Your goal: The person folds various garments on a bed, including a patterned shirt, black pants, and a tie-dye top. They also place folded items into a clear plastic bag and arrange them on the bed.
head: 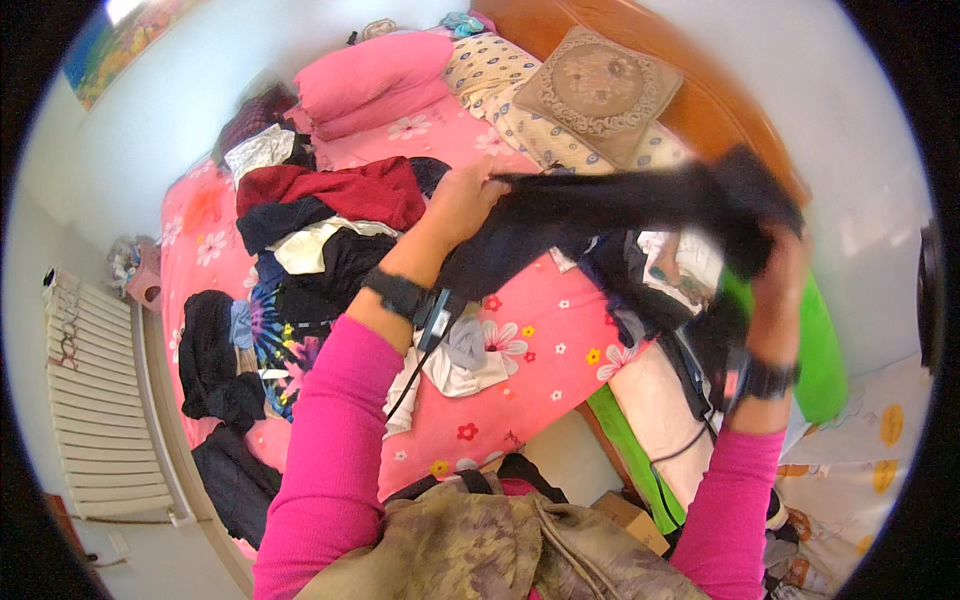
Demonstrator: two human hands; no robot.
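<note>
A black garment (622, 196) stretches between my two hands above the bed; its kind cannot be made out. My left hand (469, 196) grips one end, near the middle of the view. At the right, my right hand (784, 262) holds the bunched other end, blurred along with the cloth. Dark fabric hangs below my left hand towards the pink floral bedsheet (555, 322). Under the stretched cloth lie dark clothes and a folded white printed garment (679, 259), partly hidden. Small white and grey garments (465, 360) rest on the sheet beside my left forearm.
Left on the bed lie a red garment (337, 191), a tie-dye garment (281, 345) and several dark clothes. A tan cushion (592, 86) leans by the wooden headboard (697, 82). A white radiator (105, 405) stands left; a cardboard box (630, 521) sits low in front.
</note>
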